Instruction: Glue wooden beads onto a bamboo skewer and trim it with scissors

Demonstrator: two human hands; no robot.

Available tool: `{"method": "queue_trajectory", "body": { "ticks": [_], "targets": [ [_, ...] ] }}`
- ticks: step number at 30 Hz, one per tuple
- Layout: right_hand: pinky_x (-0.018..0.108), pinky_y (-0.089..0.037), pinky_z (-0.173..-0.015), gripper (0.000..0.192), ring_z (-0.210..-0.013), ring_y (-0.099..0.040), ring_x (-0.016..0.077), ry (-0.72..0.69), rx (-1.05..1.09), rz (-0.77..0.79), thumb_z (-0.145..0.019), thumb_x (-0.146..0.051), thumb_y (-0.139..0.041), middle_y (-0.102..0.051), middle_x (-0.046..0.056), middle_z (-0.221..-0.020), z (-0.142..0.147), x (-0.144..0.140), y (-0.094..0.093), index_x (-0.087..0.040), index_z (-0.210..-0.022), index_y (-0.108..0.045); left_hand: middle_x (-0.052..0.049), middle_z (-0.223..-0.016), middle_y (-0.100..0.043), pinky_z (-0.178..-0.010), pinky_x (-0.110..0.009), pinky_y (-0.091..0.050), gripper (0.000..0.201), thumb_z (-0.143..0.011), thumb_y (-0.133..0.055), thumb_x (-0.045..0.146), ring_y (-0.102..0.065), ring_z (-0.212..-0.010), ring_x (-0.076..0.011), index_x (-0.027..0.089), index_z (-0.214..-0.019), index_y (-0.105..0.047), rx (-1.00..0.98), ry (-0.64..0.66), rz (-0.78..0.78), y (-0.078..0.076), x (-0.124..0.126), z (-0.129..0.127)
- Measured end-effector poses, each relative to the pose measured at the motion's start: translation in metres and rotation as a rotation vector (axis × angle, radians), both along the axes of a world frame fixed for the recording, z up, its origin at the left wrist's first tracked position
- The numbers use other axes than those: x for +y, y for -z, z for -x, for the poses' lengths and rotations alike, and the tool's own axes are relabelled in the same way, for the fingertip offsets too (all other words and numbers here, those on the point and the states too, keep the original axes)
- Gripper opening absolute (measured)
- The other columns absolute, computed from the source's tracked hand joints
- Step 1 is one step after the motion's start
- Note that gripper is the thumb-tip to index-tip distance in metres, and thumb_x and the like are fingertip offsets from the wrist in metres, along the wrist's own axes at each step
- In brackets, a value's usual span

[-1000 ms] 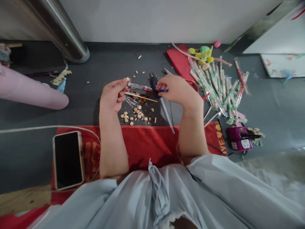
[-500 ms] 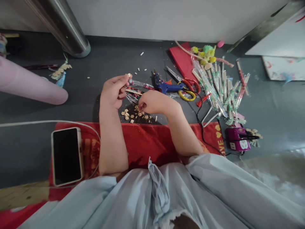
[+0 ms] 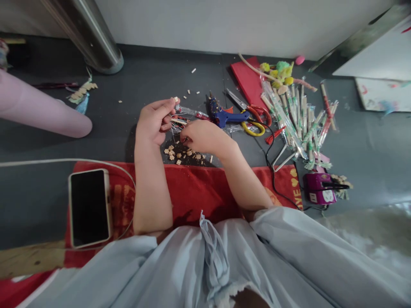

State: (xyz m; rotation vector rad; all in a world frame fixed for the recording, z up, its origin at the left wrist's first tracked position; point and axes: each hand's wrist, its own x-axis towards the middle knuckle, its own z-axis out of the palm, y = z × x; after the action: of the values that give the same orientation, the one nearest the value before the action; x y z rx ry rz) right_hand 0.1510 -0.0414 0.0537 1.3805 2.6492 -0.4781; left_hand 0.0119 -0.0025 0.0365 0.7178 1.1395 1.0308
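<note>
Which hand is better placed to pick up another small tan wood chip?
Right hand: it hovers right above the small tan wood chips, while the left hand grips the thin sticks.

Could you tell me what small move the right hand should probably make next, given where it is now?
Probably bring the right hand up the last bit to the thin wooden stick pinched in the left hand. It already sits just above the small wooden pieces scattered on the floor, fingers curled as if on one, though that is hidden. The blue glue gun lies idle beside it.
</note>
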Motion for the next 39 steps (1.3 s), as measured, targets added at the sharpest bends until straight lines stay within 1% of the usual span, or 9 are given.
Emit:
{"method": "queue_trajectory", "body": {
  "ticks": [5,10,18,21,23,27,30,34,39],
  "targets": [
    [0.034,-0.042,-0.069,0.033,-0.097,-0.067,0.0276,0.042,-0.042,-0.089,-0.090,-0.012,-0.039,-0.072,0.013,-0.106,0.010,-0.004,0.003,-0.013,-0.098,-0.070,0.005,-0.056,-0.052,-0.033,-0.014,-0.021,0.010,-0.076,-0.076,0.022,-0.035,-0.039,0.0009,0.016,-0.073,-0.069,0.006,-0.008,0.007,-0.001,-0.001,0.000],
    [0.033,-0.038,-0.065,0.032,-0.094,-0.068,0.0268,0.021,-0.039,-0.091,-0.091,-0.012,-0.039,-0.072,0.010,-0.105,0.014,-0.005,0.007,-0.016,-0.095,-0.071,0.004,-0.057,-0.051,-0.034,-0.016,-0.019,0.008,-0.078,-0.073,0.020,-0.034,-0.039,0.0005,0.015,-0.072,-0.069,0.007,-0.013,0.018,-0.002,-0.001,-0.001],
    [0.033,-0.041,-0.072,0.027,-0.093,-0.064,0.0246,-0.014,-0.026,-0.078,-0.086,-0.011,-0.045,-0.071,0.013,-0.103,0.015,-0.003,0.013,-0.013,-0.096,-0.069,0.004,-0.057,-0.052,-0.035,-0.015,-0.020,0.008,-0.077,-0.073,0.021,-0.035,-0.040,0.0007,0.015,-0.074,-0.069,0.015,-0.007,0.013,-0.003,-0.002,0.000],
    [0.033,-0.043,-0.077,0.021,-0.091,-0.061,0.0227,-0.004,0.101,-0.083,-0.086,-0.014,-0.047,-0.069,0.013,-0.099,0.005,0.003,0.013,-0.012,-0.092,-0.067,0.005,-0.056,-0.051,-0.034,-0.014,-0.020,0.011,-0.075,-0.076,0.023,-0.035,-0.039,0.0011,0.015,-0.074,-0.068,0.013,-0.010,0.009,-0.005,-0.002,-0.001],
    [0.032,-0.043,-0.080,0.016,-0.090,-0.058,0.0193,0.028,0.294,-0.090,-0.086,-0.014,-0.049,-0.067,0.009,-0.094,-0.008,0.007,0.012,-0.013,-0.092,-0.064,0.006,-0.054,-0.050,-0.033,-0.013,-0.020,0.013,-0.075,-0.077,0.023,-0.034,-0.038,0.0013,0.014,-0.073,-0.067,-0.003,-0.004,0.015,-0.005,-0.002,-0.001],
    [0.028,-0.043,-0.071,0.011,-0.076,-0.053,0.0126,0.102,0.707,-0.094,-0.091,-0.023,-0.051,-0.061,0.004,-0.086,-0.034,0.014,0.010,-0.016,-0.091,-0.059,0.005,-0.054,-0.050,-0.033,-0.011,-0.019,0.010,-0.078,-0.073,0.020,-0.033,-0.037,0.0024,0.013,-0.073,-0.067,-0.044,0.044,0.029,-0.003,-0.002,0.001],
    [0.025,-0.042,-0.068,0.017,-0.073,-0.050,0.0100,0.117,0.883,-0.091,-0.092,-0.032,-0.054,-0.059,0.001,-0.084,-0.045,0.018,0.011,-0.016,-0.090,-0.058,0.005,-0.055,-0.050,-0.033,-0.010,-0.018,0.009,-0.080,-0.070,0.018,-0.033,-0.037,0.0029,0.012,-0.073,-0.067,-0.072,0.103,0.032,-0.002,-0.002,0.002],
    [0.025,-0.042,-0.071,0.028,-0.076,-0.051,0.0101,0.124,0.948,-0.158,-0.094,-0.044,-0.052,-0.057,0.001,-0.083,-0.047,0.020,0.014,-0.017,-0.090,-0.057,0.005,-0.054,-0.049,-0.033,-0.009,-0.018,0.010,-0.079,-0.070,0.016,-0.033,-0.037,0.0028,0.011,-0.071,-0.067,-0.068,0.160,0.039,-0.002,-0.003,0.002],
    [0.028,-0.045,-0.073,0.031,-0.078,-0.052,0.0126,0.215,0.799,-0.217,-0.096,-0.047,-0.045,-0.057,0.003,-0.087,-0.041,0.016,0.011,-0.019,-0.092,-0.056,0.003,-0.053,-0.051,-0.032,-0.009,-0.017,0.017,-0.082,-0.063,0.009,-0.033,-0.038,0.0022,0.011,-0.065,-0.066,-0.097,0.197,0.046,-0.003,-0.005,0.002]
  ]
}}
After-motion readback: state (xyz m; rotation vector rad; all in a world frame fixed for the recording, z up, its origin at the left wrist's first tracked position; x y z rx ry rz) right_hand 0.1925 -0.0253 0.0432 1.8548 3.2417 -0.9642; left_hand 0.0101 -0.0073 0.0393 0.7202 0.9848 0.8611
